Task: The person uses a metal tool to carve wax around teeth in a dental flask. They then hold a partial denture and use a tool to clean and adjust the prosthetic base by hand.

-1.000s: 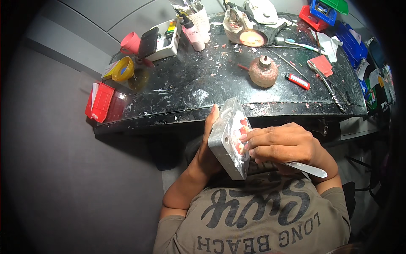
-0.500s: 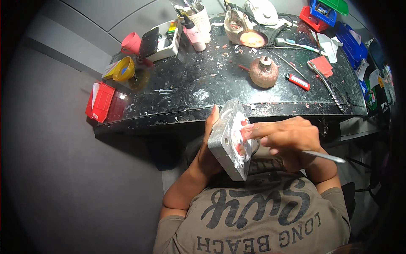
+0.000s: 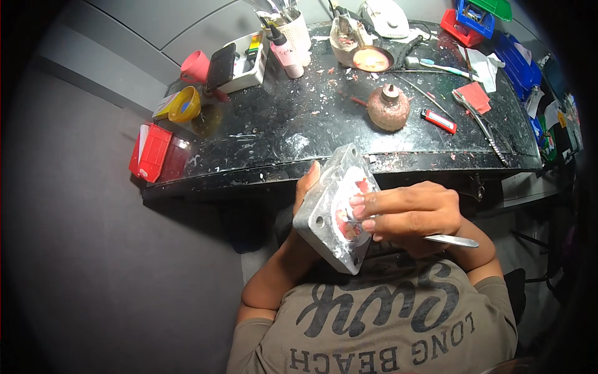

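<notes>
Carefully, from far away, I had the left hand (image 3: 304,186) hold a thick grey metal block (image 3: 324,206), tilted, just in front of the near edge of the shiny black table (image 3: 261,121). Its thumb pressed the block; its other fingers were hidden. The right hand (image 3: 411,212) had its fingertips close together at a pink piece (image 3: 349,229) with pale, tooth-like bumps, set in white, chalky stuff (image 3: 354,177). I could not tell if they pinched anything. A flat silver metal tool (image 3: 453,240) poked out of that curled hand. I thought good work needed a firm left hold, soft fingertips and the tool turned away.
</notes>
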`<state>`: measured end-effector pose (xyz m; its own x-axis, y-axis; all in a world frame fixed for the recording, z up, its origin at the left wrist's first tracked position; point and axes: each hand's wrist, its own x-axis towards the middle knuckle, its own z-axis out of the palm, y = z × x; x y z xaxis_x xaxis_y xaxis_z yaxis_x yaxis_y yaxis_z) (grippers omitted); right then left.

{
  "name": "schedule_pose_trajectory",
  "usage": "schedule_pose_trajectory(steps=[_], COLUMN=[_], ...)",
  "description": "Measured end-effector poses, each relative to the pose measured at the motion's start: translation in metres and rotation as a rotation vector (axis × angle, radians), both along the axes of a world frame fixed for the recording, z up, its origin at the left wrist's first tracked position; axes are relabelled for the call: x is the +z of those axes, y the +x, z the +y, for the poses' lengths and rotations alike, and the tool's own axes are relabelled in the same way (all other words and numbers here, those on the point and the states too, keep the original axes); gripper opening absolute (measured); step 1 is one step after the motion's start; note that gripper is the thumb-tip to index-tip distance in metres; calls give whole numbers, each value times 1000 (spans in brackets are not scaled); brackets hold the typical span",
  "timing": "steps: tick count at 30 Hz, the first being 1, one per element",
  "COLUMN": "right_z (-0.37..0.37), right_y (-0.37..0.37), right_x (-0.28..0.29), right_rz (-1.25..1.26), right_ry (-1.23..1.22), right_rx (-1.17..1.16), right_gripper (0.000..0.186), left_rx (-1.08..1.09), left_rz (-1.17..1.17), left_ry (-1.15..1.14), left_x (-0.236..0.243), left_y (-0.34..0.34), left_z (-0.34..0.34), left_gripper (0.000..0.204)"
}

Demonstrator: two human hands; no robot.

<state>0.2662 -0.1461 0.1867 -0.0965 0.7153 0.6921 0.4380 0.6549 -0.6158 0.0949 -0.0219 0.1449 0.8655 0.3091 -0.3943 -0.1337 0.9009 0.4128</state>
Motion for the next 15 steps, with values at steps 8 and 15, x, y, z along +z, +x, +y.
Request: schedule_pose_trajectory(steps=[8, 15], right_z=[4, 7], right_y=[-5, -4], right_x=[-18, -19], right_rz=[17, -57], right_ry=[67, 103], right_rx=[18, 21], right_gripper=[28, 30], left_rx=[-57, -102], left_rz=[-15, -132], left_ry=[-167, -246], left_x=[2, -8], left_y=[-4, -8], left_z=[0, 6], left_gripper=[80, 96])
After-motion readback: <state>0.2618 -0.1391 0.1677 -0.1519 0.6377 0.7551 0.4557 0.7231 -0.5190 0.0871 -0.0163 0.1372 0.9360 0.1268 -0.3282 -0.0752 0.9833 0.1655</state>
